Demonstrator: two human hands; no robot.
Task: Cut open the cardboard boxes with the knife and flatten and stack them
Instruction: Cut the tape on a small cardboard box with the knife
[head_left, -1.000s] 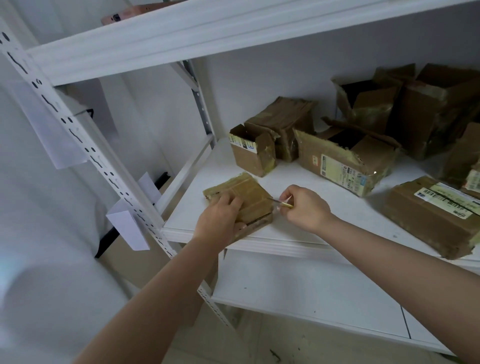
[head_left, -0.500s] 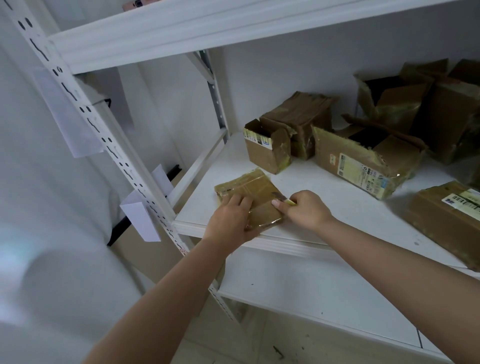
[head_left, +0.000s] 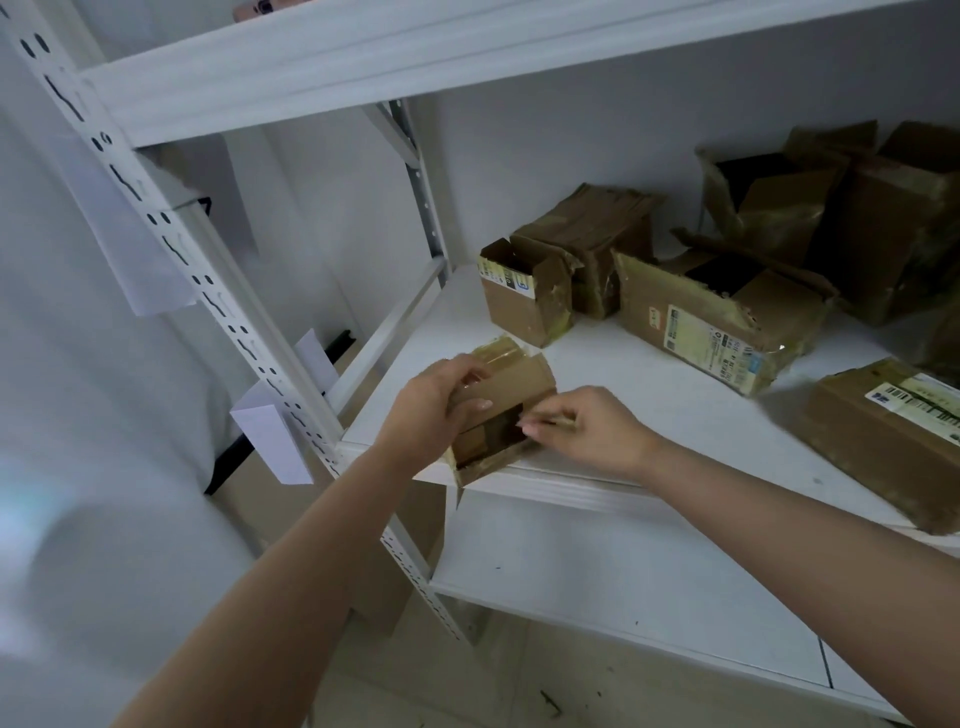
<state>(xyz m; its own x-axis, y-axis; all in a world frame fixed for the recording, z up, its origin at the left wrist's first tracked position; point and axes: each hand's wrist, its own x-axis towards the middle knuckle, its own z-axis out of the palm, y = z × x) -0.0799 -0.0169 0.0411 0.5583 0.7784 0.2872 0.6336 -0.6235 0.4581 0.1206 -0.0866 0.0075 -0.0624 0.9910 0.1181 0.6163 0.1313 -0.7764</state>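
At the shelf's front edge, the left hand gripped a small box's raised flap; the right hand pinched a knife beside it.

Both forearms bare to the frame edge; no sleeves, gloves, watch or rings visible. Left hand and right hand: fingernails short, apparently unpainted. No markings or bandages seen on either arm.
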